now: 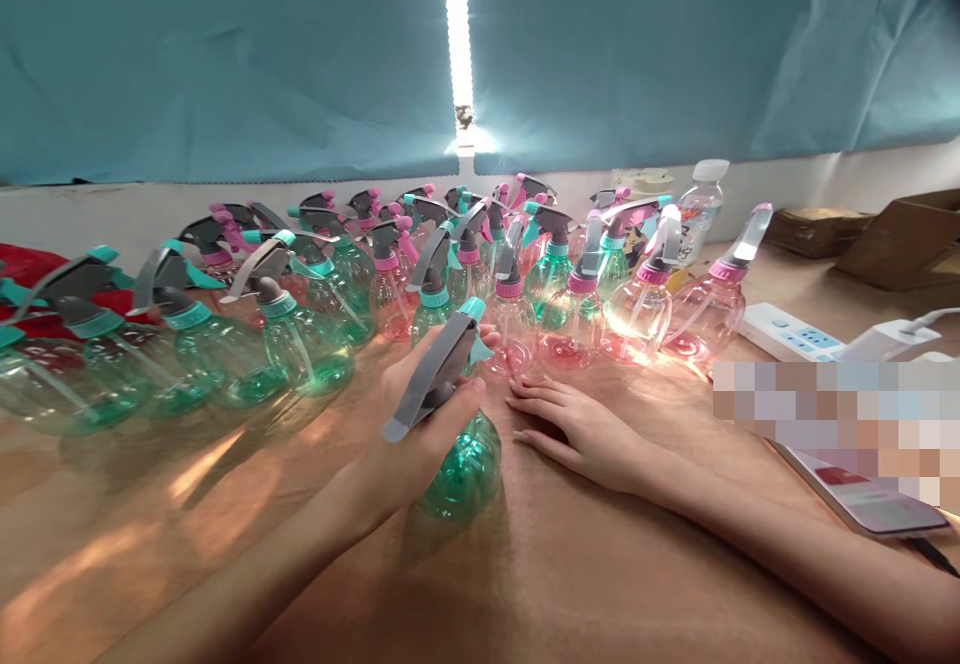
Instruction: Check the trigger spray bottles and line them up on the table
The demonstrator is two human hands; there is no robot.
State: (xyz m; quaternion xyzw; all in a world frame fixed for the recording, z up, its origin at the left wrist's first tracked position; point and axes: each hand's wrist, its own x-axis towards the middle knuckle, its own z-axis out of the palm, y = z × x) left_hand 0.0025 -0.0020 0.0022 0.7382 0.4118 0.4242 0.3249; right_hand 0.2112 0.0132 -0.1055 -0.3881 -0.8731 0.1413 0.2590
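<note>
Near the middle of the brown table (585,584), my left hand (412,454) is wrapped round the neck of a green see-through spray bottle (466,469). This bottle has a grey trigger head with a turquoise nozzle, pointing away from me. It stands upright, and its collar is hidden by my fingers. Palm down on the tabletop, my right hand (574,429) lies just right of that bottle with its fingers stretched out and nothing held. Ahead of its fingertips is a pink spray bottle (511,329) with a grey head.
Several green spray bottles (309,354) line the left, and pink ones (705,309) the right, with more behind. A clear drink bottle (697,209), a cardboard box (904,239), a power strip (791,332) and a phone (862,489) sit to the right. A lit strip (457,34) hangs ahead.
</note>
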